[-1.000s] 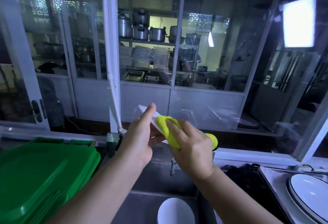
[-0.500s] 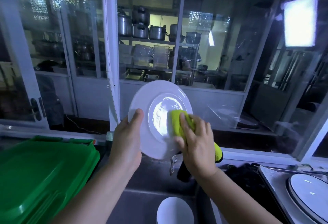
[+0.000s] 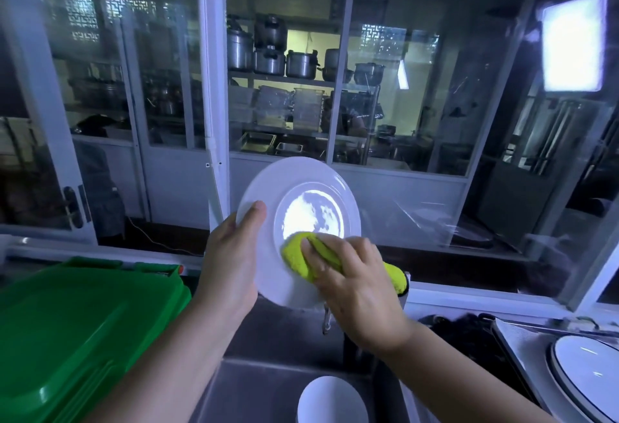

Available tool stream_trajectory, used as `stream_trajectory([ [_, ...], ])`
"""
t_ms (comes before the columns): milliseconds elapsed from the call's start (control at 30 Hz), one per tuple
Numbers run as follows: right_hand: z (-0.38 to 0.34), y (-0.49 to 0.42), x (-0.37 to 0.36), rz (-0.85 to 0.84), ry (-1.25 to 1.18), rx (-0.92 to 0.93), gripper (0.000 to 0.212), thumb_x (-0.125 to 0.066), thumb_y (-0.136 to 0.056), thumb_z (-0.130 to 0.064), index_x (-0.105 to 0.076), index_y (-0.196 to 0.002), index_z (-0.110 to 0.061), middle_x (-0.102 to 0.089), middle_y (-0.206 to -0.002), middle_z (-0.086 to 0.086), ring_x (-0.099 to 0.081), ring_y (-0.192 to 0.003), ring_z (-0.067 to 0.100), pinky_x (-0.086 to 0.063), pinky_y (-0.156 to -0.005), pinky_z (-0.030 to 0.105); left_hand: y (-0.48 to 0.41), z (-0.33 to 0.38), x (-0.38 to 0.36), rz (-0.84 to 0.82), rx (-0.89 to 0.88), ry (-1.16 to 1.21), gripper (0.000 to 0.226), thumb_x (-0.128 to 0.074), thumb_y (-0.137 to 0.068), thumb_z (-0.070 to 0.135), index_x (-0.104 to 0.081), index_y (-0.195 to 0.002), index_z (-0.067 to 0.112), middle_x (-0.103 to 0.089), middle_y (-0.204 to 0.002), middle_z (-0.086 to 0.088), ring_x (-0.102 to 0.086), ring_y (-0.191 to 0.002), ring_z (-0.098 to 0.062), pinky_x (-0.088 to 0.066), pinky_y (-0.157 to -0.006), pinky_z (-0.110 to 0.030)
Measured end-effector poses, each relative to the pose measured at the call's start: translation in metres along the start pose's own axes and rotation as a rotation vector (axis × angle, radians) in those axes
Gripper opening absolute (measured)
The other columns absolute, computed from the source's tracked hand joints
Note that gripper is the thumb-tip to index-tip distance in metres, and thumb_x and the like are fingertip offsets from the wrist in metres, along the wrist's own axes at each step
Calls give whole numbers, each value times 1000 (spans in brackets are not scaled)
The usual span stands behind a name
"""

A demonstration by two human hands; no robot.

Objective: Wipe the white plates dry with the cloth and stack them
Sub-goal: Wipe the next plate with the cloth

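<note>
My left hand (image 3: pixel 231 255) grips a white plate (image 3: pixel 298 201) by its left rim, thumb on the front, holding it upright and facing me above the sink. My right hand (image 3: pixel 355 285) presses a yellow cloth (image 3: pixel 298 252) against the lower part of the plate's face, fingers curled over the cloth. The cloth's other end (image 3: pixel 397 275) sticks out past my right wrist. A second white plate (image 3: pixel 330 402) lies in the sink below. At the right, a white plate with a dark rim (image 3: pixel 589 375) rests on the counter.
A green plastic bin lid (image 3: pixel 73 332) fills the lower left. The steel sink basin (image 3: pixel 268 339) lies below my hands, with a tap spout (image 3: pixel 326 319) behind the plate. Glass partitions (image 3: pixel 402 104) stand close behind; a dark bundle (image 3: pixel 469 332) sits right of the sink.
The plate has turned from edge-on to facing me. My right hand has slid the cloth from the plate's right side down to its lower part.
</note>
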State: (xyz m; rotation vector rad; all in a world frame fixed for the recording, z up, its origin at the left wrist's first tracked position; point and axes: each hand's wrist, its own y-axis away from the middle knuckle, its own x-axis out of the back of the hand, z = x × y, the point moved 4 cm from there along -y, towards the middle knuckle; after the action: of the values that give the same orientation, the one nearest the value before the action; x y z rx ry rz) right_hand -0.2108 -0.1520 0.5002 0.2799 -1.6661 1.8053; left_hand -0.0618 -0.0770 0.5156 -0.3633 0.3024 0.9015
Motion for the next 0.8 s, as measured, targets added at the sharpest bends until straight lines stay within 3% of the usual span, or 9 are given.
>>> stream_trajectory([
  [67, 14, 4, 2, -21, 17, -43, 36, -50, -91, -18, -64, -124, -12, -61, -122, 9, -53, -85, 32, -49, -71, 44, 0, 1, 3, -9, 13, -16, 26, -62, -90, 36, -68, -73, 18, -66, -61, 4, -59, -56, -22, -38, -36, -22],
  [167, 35, -5, 7, -22, 44, -137, 39, -49, -90, -20, -65, -123, -11, -62, -117, 15, -54, -81, 37, -50, -70, 47, -2, 1, 4, -33, -25, -48, 26, -62, -90, 36, -69, -71, 21, -62, -61, 2, -54, -60, -24, -36, -41, -25],
  [300, 32, -34, 14, 58, 1, -194, 39, -49, -92, -27, -64, -126, -14, -59, -117, 15, -50, -85, 36, -48, -76, 45, 3, -8, -6, -84, -31, -52, 22, -63, -91, 30, -73, -71, 31, -71, -73, 4, -63, -73, -20, -50, -68, -35],
  [400, 10, -44, 12, 85, -42, -123, 38, -52, -91, -25, -63, -126, -19, -59, -118, 12, -50, -87, 34, -47, -75, 44, 2, -13, -8, -91, -1, -26, 22, -61, -92, 27, -76, -76, 31, -75, -78, 0, -69, -77, -19, -53, -78, -39],
  [533, -8, -22, 6, -4, -52, 49, 33, -44, -98, -22, -65, -124, -24, -64, -113, 6, -52, -79, 31, -47, -66, 41, -5, -9, -2, -69, -14, -16, 21, -62, -91, 27, -76, -75, 27, -75, -78, -4, -70, -74, -21, -55, -74, -41],
  [633, 2, 1, 2, -101, -34, 90, 34, -60, -90, -14, -68, -120, -27, -66, -111, 4, -55, -79, 29, -49, -66, 36, -6, -4, 9, -72, -67, -60, 18, -65, -90, 26, -74, -74, 22, -74, -77, 1, -67, -75, -15, -52, -73, -35],
  [700, 20, 5, 7, -68, -50, -17, 39, -66, -80, -6, -71, -116, -21, -65, -108, 8, -57, -80, 30, -53, -67, 38, -8, -2, 15, -106, -81, -89, 14, -70, -83, 32, -72, -81, 19, -74, -82, -2, -65, -79, -17, -50, -78, -37],
  [800, 45, -11, 25, 120, -190, -234, 36, -65, -82, -2, -69, -117, -11, -59, -109, 12, -56, -92, 33, -52, -77, 45, -6, -3, 17, -180, -118, -133, 46, -70, -67, 49, -66, -85, 7, -70, -82, -7, -62, -79, -18, -46, -77, -37],
])
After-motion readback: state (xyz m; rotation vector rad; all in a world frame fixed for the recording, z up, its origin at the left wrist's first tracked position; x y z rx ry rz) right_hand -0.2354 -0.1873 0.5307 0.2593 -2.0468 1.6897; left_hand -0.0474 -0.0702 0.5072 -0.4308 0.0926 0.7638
